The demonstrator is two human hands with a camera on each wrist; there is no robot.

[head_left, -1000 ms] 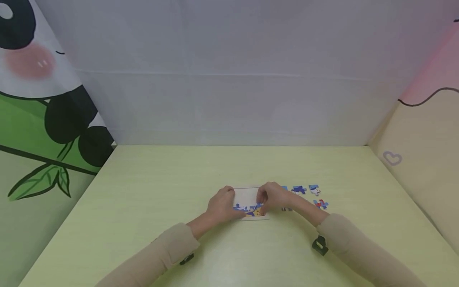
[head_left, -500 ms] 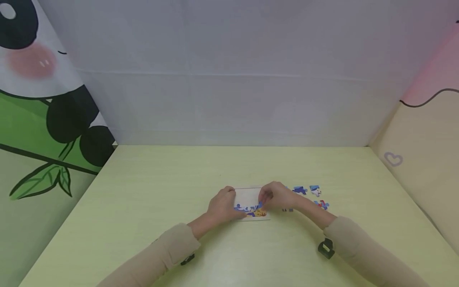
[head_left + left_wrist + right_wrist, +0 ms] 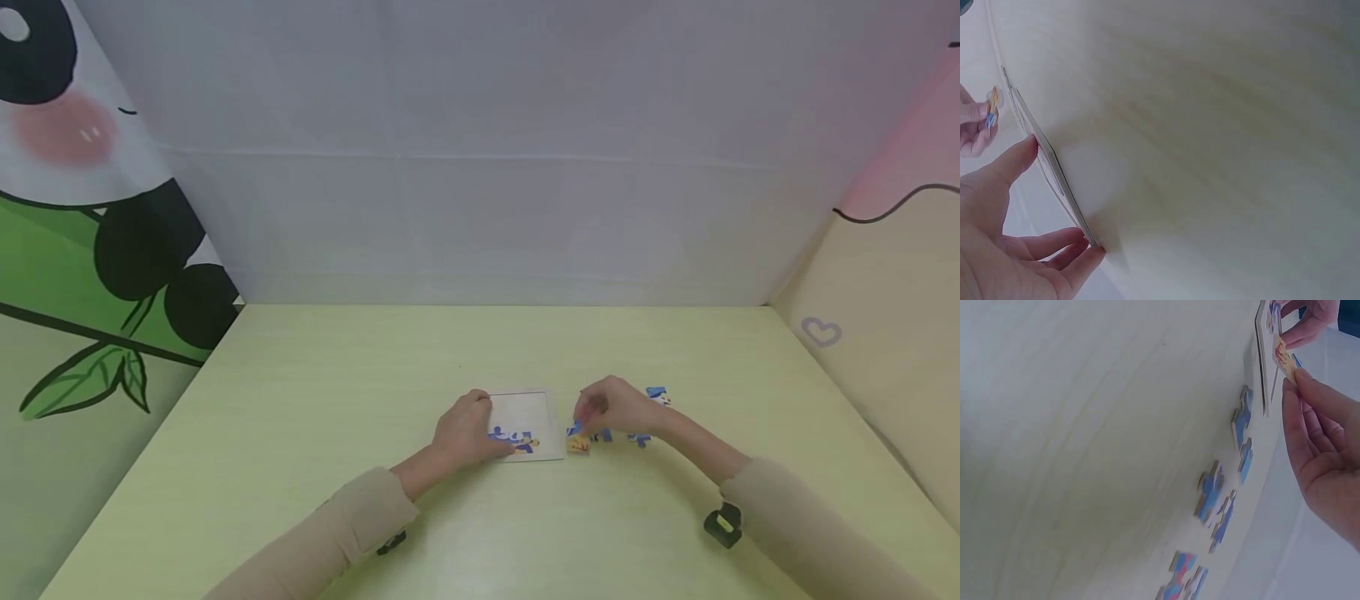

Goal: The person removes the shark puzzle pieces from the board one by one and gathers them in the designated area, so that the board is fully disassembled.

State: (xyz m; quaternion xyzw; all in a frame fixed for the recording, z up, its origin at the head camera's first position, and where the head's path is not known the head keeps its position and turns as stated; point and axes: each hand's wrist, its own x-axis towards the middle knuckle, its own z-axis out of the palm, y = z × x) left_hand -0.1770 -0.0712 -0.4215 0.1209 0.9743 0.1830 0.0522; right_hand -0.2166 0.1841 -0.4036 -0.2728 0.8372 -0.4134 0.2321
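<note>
A white puzzle board (image 3: 519,410) lies on the table, with a few blue and yellow pieces joined in its lower left part. My left hand (image 3: 467,429) holds the board at its left side, and the left wrist view has thumb and fingers spread across the board (image 3: 1063,184) onto its edges. Just right of the board, my right hand (image 3: 618,407) pinches a yellow and blue puzzle piece (image 3: 578,445) between thumb and fingertips. In the right wrist view that puzzle piece (image 3: 1284,357) is tilted and held off the table.
Several loose puzzle pieces (image 3: 1211,492) lie on the table under and beyond the right hand, partly hidden in the head view. A pale wall (image 3: 480,225) stands behind the table (image 3: 337,367), with printed panels at both sides.
My right hand has moved right, off the board, taking the yellow and blue puzzle piece out of the lower right part. The left hand stays on the board.
</note>
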